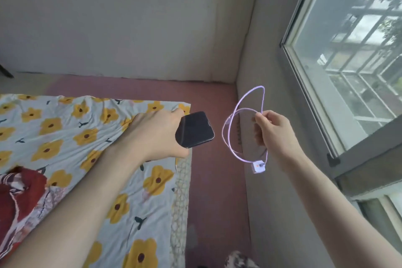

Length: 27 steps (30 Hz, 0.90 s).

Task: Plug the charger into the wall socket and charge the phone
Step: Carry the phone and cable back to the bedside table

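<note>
My left hand (pixel 156 135) grips a black phone (pixel 195 129) by its near end, dark screen up, above the bed's right edge. My right hand (pixel 274 130) pinches a looped lilac charging cable (pixel 226 135) in the air, to the right of the phone. A small white charger block (pixel 257 166) hangs from the cable's lower end, below my right hand. A dark strip low on the wall (pixel 239 135) shows behind the loop; whether it is a socket I cannot tell.
A bed with a yellow-flower sheet (pixel 87 137) fills the left, with a red cloth (pixel 19 193) at its left edge. A strip of reddish floor (pixel 217 180) runs between bed and grey wall. A window (pixel 348 61) is at the right.
</note>
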Available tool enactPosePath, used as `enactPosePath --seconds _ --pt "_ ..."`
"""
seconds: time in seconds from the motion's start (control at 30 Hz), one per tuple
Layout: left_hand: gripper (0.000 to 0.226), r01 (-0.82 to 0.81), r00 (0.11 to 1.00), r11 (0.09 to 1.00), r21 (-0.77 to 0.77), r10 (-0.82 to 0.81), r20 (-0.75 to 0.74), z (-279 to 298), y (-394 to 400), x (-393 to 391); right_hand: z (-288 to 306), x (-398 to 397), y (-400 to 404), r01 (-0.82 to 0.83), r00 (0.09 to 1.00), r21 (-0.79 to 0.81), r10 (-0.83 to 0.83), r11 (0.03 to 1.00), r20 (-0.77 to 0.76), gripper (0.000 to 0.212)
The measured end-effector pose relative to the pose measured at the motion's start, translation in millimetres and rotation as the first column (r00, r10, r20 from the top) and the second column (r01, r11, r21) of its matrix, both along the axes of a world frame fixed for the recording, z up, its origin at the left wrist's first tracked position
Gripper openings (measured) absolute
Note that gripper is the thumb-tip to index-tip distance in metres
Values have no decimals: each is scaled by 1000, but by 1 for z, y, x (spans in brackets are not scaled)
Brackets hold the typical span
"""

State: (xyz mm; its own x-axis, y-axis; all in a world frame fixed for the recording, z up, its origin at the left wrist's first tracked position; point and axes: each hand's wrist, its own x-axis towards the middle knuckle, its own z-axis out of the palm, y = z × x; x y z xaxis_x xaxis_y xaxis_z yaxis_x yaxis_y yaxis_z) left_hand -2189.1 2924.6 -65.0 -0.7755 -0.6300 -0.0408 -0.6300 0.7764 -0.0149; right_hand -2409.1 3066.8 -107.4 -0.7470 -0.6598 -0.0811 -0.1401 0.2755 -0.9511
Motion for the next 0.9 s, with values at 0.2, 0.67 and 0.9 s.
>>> enactPosePath --seconds 0.2,0.67,0.9 --pt "56 36 999 999 11 -36 -18 -5 -75 -66 -13 -63 -79 8 998 33 -10 999 68 19" --pt "63 3 999 1000 22 -3 40 5 -246 -256 -10 -251 -264 119 941 128 -153 985 301 52" --pt "64 20 999 1000 -11 -19 25 8 -331 -326 -13 -317 -345 78 953 89 -101 993 285 44"
